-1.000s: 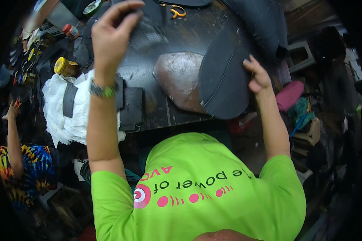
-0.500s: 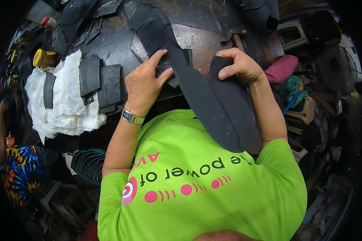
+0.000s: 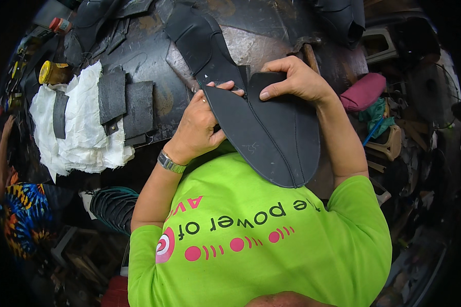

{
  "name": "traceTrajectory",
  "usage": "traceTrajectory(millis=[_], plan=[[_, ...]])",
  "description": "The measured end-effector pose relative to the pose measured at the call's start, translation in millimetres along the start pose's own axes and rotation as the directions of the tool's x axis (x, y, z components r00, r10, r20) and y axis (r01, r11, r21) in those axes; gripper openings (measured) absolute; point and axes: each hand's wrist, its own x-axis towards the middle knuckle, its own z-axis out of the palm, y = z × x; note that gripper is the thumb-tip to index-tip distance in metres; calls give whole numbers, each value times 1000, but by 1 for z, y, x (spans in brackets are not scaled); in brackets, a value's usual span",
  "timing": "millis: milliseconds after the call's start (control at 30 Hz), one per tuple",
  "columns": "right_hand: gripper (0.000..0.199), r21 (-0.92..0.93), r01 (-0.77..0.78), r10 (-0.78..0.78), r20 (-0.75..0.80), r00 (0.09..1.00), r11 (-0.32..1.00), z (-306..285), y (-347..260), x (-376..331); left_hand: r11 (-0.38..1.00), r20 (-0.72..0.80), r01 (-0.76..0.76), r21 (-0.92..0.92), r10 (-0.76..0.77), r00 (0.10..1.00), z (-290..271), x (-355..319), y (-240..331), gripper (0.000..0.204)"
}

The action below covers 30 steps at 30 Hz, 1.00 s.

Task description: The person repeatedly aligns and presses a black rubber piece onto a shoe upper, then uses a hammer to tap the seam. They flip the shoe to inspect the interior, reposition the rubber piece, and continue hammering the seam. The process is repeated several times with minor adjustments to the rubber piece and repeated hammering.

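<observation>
I hold a dark, flat, shoe-shaped piece of leather (image 3: 271, 135) close to my chest, over my bright green shirt. A stitched seam runs down its length. My left hand (image 3: 202, 123) grips its left edge, thumb on top, with a metal watch on the wrist. My right hand (image 3: 294, 79) pinches its upper right flap between thumb and fingers. A long narrow tongue of the same piece (image 3: 200, 43) reaches up over the worn dark workbench (image 3: 153, 51).
A crumpled white cloth (image 3: 82, 128) lies at the bench's left with dark rubber pieces (image 3: 125, 102) on it. A yellow tin (image 3: 51, 71) stands at far left. Another person in a patterned garment (image 3: 23, 220) is at lower left. Clutter, including a pink object (image 3: 363, 89), fills the right side.
My left hand came down from the far side of the bench and took the piece's left edge. Both hands drew the leather piece toward my chest; it now looks larger and closer.
</observation>
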Motion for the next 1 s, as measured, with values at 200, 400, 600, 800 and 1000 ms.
traceTrajectory(millis=[200,400,600,800,1000], plan=[[28,-29,-14,14,15,1000,999,2,-7,-1,991,-38,27,-135,-32,999,-5,-2,2,47],[30,-69,105,-103,31,994,992,-3,-14,-1,881,-46,209,-424,-251,967,-2,-5,-3,47],[30,-94,95,-94,19,995,991,6,-5,1,832,-96,139,-537,-225,970,-5,-2,-5,46],[26,-272,100,-115,-40,992,957,12,-9,-11,941,-93,197,-274,-230,969,-3,2,-2,49],[28,-347,66,-129,-162,978,935,11,-15,-10,970,-239,198,-139,-227,944,9,7,5,34]])
